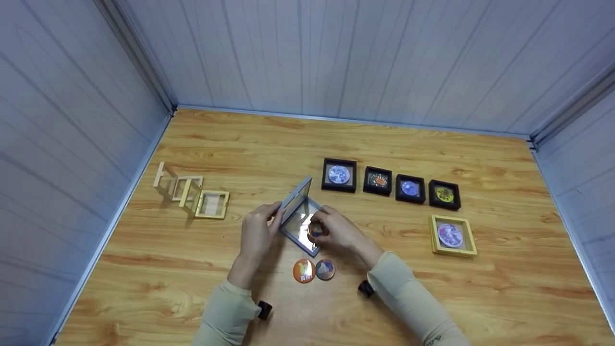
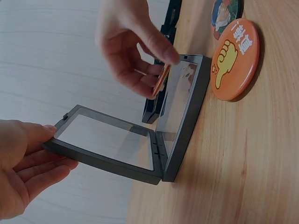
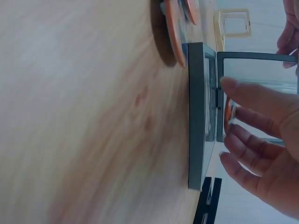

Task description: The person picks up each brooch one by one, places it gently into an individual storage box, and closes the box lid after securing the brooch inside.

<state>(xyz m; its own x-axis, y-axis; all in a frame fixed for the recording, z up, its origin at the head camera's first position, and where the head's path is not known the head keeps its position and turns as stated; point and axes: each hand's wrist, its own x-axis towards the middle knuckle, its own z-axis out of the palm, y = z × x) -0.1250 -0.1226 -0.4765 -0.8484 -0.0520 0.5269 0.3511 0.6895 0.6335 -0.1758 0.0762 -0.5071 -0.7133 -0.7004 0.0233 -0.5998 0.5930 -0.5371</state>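
A grey hinged display frame with clear film windows lies unfolded mid-table, its lid raised at an angle. My left hand holds the lid's outer edge, thumb on one face and fingers behind. Over the base, my right hand pinches a round badge with an orange rim between thumb and fingers. It hovers close to the film; from the views I cannot tell whether it touches. Just in front of the frame lie an orange badge with a yellow pointing hand and a smaller dark-blue badge.
Several black frames holding round badges stand in a row at the back right. Below them lies a yellow frame with a badge inside. Two small frames, one pale and one yellow, stand unfolded at left. Walls enclose the table.
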